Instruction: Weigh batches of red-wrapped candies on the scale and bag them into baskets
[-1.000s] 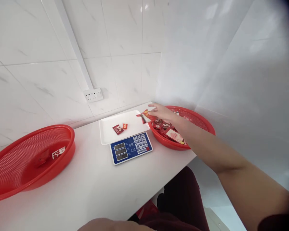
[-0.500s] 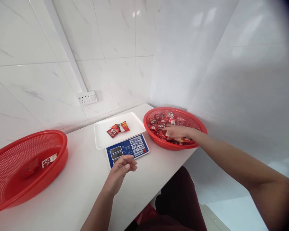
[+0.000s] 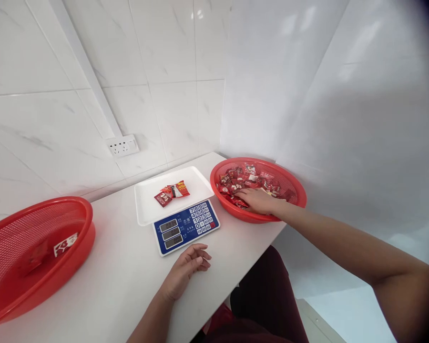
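Note:
My right hand [image 3: 256,199] lies palm down on the pile of red candy packets [image 3: 246,178] in the red basket at the right [image 3: 289,177]; whether its fingers hold a packet is hidden. My left hand [image 3: 188,268] rests on the white table just in front of the blue scale [image 3: 186,226], fingers loosely curled and empty. A few red packets [image 3: 172,192] lie on the scale's white tray [image 3: 147,205].
A second red basket [image 3: 76,212] at the left holds two packets [image 3: 65,244]. A wall socket [image 3: 123,145] sits above the scale. The table's front edge runs close to my dark-clothed lap, and tiled walls close in at the back and right.
My right hand dropped a packet on the scale tray and went back into the right basket. My left hand came up and settled on the table before the scale.

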A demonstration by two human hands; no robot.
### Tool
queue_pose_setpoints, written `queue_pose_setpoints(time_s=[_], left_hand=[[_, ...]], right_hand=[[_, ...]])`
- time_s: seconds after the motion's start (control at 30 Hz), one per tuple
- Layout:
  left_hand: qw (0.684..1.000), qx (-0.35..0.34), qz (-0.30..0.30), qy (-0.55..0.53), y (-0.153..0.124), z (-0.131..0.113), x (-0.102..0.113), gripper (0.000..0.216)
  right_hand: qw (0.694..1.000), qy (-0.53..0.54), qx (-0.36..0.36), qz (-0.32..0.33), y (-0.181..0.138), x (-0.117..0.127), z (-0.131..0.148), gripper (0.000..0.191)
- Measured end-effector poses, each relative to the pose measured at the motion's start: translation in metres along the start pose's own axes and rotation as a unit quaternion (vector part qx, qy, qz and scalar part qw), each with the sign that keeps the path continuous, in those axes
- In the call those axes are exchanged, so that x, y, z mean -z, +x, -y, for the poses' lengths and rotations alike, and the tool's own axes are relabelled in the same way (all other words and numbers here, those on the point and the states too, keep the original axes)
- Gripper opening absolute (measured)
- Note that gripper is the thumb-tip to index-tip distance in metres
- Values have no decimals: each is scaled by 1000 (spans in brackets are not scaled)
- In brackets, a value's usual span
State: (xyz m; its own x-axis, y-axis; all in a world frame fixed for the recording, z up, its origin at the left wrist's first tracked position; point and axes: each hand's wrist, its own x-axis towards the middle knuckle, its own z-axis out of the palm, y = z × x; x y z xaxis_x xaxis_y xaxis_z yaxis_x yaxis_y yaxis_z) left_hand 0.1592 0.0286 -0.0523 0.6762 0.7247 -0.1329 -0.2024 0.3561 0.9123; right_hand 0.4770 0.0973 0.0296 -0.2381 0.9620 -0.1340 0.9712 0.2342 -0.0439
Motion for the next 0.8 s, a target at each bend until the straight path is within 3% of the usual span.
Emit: queue_pose_setpoints(time_s=[0.07, 0.2, 0.33, 0.43, 0.53, 0.67, 0.8], left_hand=[[1000, 3, 5, 8, 1, 1, 3, 33], [1000, 5, 14, 9, 2, 3, 5, 33], [1000, 11, 16, 15, 2, 2, 5, 34], [999, 10, 19, 24, 1, 1, 4, 33], [999, 8, 19, 27, 1, 1, 5, 33], [1000, 6, 18, 24, 1, 2, 4, 34], [1000, 7, 8, 8, 1, 4, 3, 37]], right_hand=[[1000, 3, -27, -2, 3, 2, -2, 49], [995, 57, -77, -9, 3, 19, -27, 18], [979, 154, -125, -41, -4, 36, -44, 27], [960, 211, -158, -91, -8, 45, -41, 31], [931, 315, -145, -111, -6, 52, -24, 30], [864, 490, -86, -75, 11, 57, 15, 36], [862, 507, -3, -11, 42, 58, 62, 37]])
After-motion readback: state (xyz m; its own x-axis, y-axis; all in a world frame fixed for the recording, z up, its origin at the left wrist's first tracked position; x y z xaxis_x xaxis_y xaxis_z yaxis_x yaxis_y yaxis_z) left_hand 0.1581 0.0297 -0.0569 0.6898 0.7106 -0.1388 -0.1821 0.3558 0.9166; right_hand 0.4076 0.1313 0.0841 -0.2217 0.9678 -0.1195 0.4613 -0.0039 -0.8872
